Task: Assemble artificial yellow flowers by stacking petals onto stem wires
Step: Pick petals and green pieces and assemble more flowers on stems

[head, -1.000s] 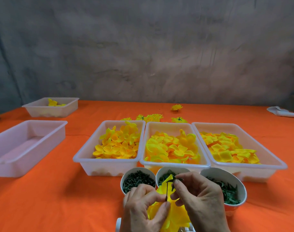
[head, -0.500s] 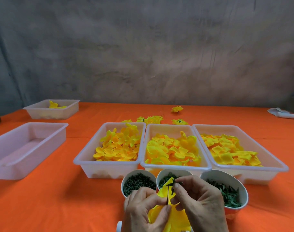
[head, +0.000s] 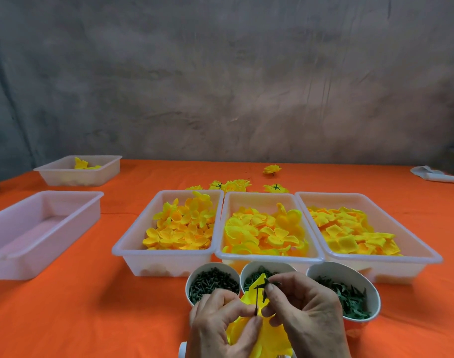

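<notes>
The left hand point(head: 220, 324) pinches the dark stem wire point(head: 256, 298) with yellow petals point(head: 269, 339); the right hand point(head: 306, 313) fingers grasp a green piece point(head: 268, 283) above.

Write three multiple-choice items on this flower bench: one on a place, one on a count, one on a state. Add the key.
1. Where are the finished yellow flowers?
A. behind the petal bins
B. inside the cups
C. under the hands

2. How many paper cups stand before the petal bins?
A. two
B. three
C. five

3. What does the left hand do?
A. lies flat
B. hangs idle
C. grips yellow petals

Key: 1 A, they lie on the cloth beyond the bins; 2 B, three stand in a row; 3 C, fingers curl round the petals.
</notes>
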### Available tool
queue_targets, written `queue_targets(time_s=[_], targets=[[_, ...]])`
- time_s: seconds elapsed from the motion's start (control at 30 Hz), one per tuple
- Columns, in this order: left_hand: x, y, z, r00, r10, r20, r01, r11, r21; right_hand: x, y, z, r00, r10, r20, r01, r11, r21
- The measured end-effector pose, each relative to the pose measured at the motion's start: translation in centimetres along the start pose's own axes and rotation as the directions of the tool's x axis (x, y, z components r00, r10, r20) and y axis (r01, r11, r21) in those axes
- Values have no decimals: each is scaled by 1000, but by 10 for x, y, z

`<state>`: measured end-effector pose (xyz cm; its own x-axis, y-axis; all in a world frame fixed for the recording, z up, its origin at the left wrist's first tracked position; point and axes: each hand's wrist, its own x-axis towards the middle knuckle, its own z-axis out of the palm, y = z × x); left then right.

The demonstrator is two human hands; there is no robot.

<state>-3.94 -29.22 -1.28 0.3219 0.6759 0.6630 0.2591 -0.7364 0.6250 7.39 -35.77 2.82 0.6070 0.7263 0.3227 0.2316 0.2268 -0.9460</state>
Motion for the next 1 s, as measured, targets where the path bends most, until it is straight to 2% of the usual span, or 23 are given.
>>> queue_targets(time_s=[0.33,0.53,1.0], targets=[[1,4,-3,1000,-22,3,22,1000,-15,1,-1,-1,1000,11,11,-11,1000,13],[1,7,-5,998,-43,48,46,998,-43,2,-7,-1,999,7,35,-10,995,102],[0,10,-7,992,-94,82,100,993,-69,-7,-11,1,996,-65,53,63,997,39]])
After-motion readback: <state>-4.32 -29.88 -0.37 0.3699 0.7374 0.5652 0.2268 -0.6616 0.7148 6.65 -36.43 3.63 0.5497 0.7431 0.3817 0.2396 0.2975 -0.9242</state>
